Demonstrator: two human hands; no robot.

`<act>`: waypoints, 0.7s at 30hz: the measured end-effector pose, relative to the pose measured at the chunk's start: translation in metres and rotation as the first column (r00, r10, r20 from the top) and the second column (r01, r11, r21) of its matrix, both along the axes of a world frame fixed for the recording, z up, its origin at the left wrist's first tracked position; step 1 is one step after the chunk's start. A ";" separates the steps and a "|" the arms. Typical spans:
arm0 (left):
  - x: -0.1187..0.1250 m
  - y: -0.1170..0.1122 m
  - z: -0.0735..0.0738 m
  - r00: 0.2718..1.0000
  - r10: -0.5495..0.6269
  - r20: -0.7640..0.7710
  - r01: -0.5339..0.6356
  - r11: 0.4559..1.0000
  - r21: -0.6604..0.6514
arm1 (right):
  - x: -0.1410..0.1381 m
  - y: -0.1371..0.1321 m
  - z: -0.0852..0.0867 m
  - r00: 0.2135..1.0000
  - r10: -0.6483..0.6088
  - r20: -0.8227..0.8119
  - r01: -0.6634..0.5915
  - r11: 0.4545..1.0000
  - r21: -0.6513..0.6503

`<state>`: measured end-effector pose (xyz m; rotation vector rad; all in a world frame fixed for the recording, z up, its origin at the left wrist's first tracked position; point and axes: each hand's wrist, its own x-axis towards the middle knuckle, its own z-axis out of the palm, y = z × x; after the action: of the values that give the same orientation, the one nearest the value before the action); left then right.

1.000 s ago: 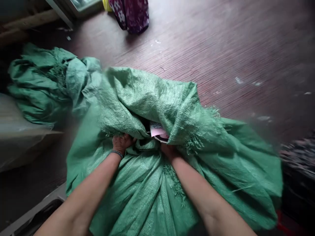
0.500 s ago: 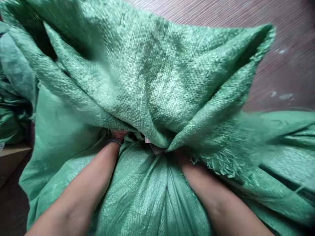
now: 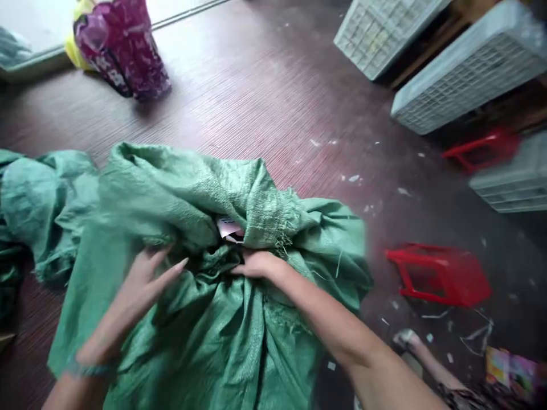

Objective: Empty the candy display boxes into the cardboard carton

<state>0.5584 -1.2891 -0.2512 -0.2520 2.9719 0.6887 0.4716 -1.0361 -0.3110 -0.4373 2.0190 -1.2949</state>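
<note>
A big green woven sack [image 3: 222,336] lies bunched on the dark wooden floor in front of me. Its frayed mouth is gathered at the middle, where a pink and white paper label [image 3: 229,228] peeks out. My right hand [image 3: 256,265] is closed on the gathered sack fabric just below that label. My left hand [image 3: 141,279] hovers over the left side of the sack, fingers stretched out and holding nothing. A thin band circles my left wrist.
A second crumpled green sack [image 3: 38,205] lies at the left. A purple patterned bag [image 3: 123,51] stands at the back left. Pale plastic crates [image 3: 461,74] are stacked at the back right. A red plastic stool [image 3: 440,276] lies tipped on the right, with paper scraps around it.
My left hand has let go of the sack mouth and pulled back with fingers spread. The view has drawn back and swung right, showing the crates and stool.
</note>
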 end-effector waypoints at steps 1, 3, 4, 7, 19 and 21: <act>0.016 0.012 0.015 0.996 0.053 -0.068 -0.057 0.997 -0.057 | 0.011 0.019 0.022 0.992 0.072 -0.099 -0.075 0.997 -0.019; 0.047 0.046 0.033 0.959 0.126 -0.254 -0.176 0.967 -0.184 | 0.027 0.072 0.057 0.939 0.068 -0.338 -0.093 0.994 -0.057; 0.060 0.067 0.036 0.943 0.100 -0.317 -0.176 0.959 -0.221 | 0.030 0.106 0.066 0.896 -0.047 -0.441 0.017 0.997 -0.073; 0.077 0.127 0.019 0.952 -0.032 -0.304 -0.062 0.953 -0.295 | 0.016 0.208 0.057 0.576 -0.481 -0.661 0.675 0.736 0.053; 0.005 0.022 -0.107 0.936 0.035 0.351 0.187 0.794 -0.578 | 0.046 0.045 -0.055 0.896 -0.171 -0.410 0.313 0.898 0.309; 0.003 0.005 -0.126 0.900 0.052 0.433 0.245 0.762 -0.600 | 0.047 0.019 -0.066 0.912 -0.108 -0.396 0.246 0.916 0.316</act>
<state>0.5612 -1.2840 -0.3768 -0.2379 2.6332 -0.4008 0.5183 -1.0170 -0.3775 -0.3440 2.6109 -0.9574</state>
